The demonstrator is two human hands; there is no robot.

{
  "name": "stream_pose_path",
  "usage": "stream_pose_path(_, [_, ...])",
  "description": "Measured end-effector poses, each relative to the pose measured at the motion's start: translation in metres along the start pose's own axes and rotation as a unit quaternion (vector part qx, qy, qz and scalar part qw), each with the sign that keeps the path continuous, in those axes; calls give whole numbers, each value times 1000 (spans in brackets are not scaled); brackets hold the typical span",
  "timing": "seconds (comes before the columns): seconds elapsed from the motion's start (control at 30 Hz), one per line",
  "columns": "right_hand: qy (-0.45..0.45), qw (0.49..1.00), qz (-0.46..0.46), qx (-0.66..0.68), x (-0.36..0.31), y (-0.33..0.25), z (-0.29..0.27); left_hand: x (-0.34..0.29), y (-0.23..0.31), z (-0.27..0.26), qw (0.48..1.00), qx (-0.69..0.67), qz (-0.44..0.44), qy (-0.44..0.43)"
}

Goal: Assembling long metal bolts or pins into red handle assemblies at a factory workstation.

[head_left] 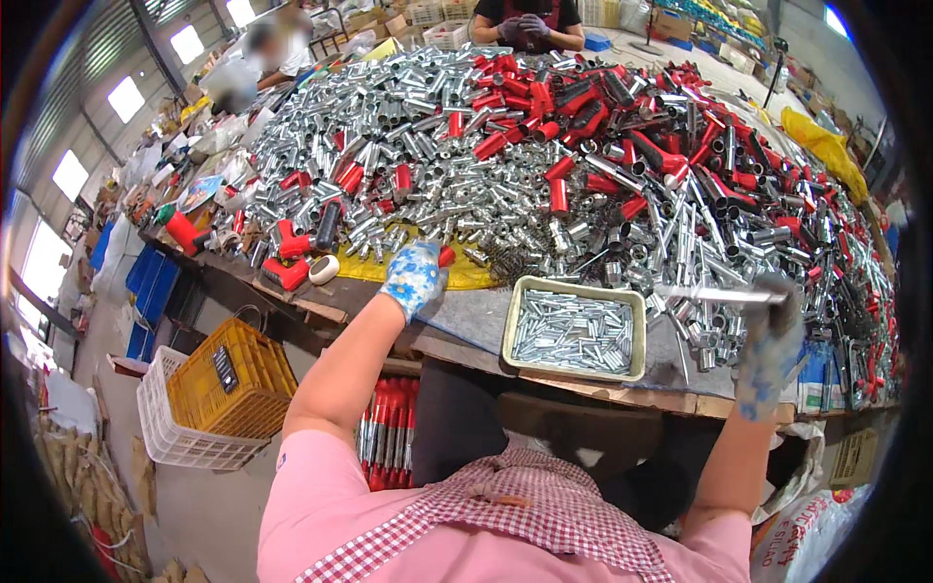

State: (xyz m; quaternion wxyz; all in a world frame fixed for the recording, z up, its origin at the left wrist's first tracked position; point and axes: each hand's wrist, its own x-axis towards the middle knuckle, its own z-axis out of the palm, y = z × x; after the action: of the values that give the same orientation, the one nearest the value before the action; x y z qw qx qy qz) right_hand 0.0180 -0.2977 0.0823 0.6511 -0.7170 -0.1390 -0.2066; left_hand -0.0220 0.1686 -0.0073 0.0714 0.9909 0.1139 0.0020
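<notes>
My left hand [415,275], in a white glove with blue flowers, is at the table's near edge, over a yellow sheet [476,276]. Its fingers are curled around a small red part [446,257], mostly hidden by the glove. My right hand [770,350], in a similar glove and smeared by motion, is raised over the right side. It grips a long, shiny metal tube [719,293] that points left. Between my hands a cream tray [511,361] of short metal pins [573,332] sits at the edge. Dark coil springs [520,260] lie behind it.
A broad heap of metal sockets and tubes [389,126] with red handles [583,112] covers the table. A yellow crate [233,379] leans in a white crate [160,408] at lower left. Red-handled tools [389,428] stand below the edge. Across the table is another person [530,24].
</notes>
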Motion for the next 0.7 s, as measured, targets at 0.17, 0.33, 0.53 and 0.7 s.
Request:
stream_pose_path(0.17, [-81,990,81,-83,-52,19,3,-1,33,0,980,-187,57,33])
stream_pose_path(0.33, [-122,985,2,-125,-60,46,22,-2,98,-16,961,-234,137,59])
stream_pose_path(0.53, [-170,968,127,137,-58,43,39,25,153,-16,939,-87,315,110])
stream_pose_path(0.7, [-100,931,147,318,-64,40,48,36,173,-15,925,-38,377,37])
